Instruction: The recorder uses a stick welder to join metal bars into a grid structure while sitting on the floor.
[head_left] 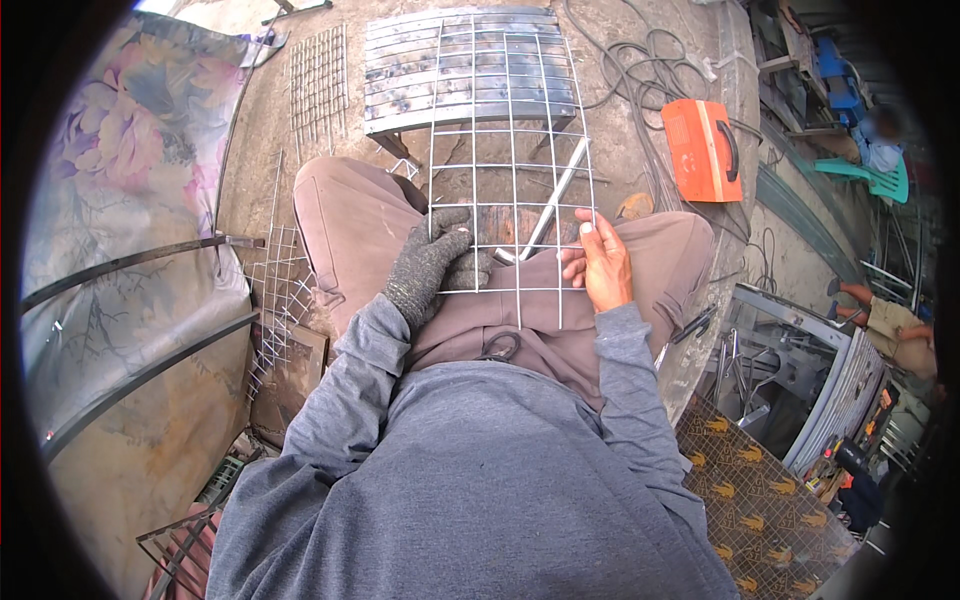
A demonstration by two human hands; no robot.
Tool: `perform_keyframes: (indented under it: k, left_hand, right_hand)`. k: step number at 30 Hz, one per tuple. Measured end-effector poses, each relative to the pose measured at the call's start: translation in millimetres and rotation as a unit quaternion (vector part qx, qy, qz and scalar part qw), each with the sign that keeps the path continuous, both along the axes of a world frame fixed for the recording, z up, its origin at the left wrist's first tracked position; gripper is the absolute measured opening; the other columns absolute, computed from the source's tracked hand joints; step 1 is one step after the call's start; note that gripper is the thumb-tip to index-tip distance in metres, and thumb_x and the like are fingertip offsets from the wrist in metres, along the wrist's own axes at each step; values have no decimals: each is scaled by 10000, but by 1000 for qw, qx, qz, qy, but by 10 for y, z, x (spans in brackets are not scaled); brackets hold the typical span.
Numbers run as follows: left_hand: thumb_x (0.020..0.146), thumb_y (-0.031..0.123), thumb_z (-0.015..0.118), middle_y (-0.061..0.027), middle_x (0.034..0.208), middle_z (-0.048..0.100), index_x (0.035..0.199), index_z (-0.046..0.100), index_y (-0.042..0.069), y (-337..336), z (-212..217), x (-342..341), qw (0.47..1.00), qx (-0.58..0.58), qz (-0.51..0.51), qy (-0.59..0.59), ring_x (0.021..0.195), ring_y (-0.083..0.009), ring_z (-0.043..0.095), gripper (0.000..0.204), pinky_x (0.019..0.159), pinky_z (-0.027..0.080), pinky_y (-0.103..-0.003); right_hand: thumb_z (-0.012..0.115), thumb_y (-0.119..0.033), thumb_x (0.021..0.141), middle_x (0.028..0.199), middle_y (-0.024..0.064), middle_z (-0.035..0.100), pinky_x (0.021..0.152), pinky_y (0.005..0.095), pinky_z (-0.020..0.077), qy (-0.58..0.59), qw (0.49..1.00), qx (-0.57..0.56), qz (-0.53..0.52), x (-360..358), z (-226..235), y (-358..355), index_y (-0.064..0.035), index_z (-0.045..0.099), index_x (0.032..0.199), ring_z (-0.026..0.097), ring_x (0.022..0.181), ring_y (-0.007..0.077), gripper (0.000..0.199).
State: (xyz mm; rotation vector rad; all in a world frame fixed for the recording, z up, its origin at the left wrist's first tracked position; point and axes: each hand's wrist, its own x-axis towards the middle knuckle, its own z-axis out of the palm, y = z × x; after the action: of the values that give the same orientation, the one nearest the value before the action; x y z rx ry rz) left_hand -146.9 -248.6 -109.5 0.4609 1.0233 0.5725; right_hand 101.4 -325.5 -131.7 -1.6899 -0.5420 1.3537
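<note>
A light wire mesh grid [513, 130] spans from my lap to a low slatted metal table [400, 85], its far part over the slats. My left hand [425, 272], in a dark grey knitted glove, closes on the grid's near left corner. On the opposite edge, my bare right hand [606, 270] grips the outer wire between thumb and fingers. Several wire ends stick out past the last crosswire toward me. Behind the grid, a bent metal bar [557, 195] leans at a slant between my knees.
An orange machine with a black handle [690, 150] stands right of the table, beside looped dark cables [635, 75]. More mesh [318, 85] lies on the ground at left. A flowered sheet [130, 150] hangs behind curved metal bars. Two people are at far right, one near a green chair [880, 180].
</note>
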Motion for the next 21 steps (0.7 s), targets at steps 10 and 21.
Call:
perform_keyframes:
  k: [10,21]
  left_hand:
    - [1025,84,560,-119,957,688,1358,527,-8,1,-93,-30,1000,-4,-23,5,708,-196,689,347,623,608,-320]
    - [1021,86,585,-83,923,678,1295,575,21,19,-38,-23,999,-14,-26,12,710,-164,687,283,591,606,-273]
  right_hand:
    - [512,-300,1088,761,80,696,414,205,434,7,1000,1,3,12,-4,-10,-102,554,1386,614,516,85,360]
    - [506,-286,1088,757,90,688,417,210,437,9,1000,-3,3,15,1,2,-94,548,1384,624,522,94,355]
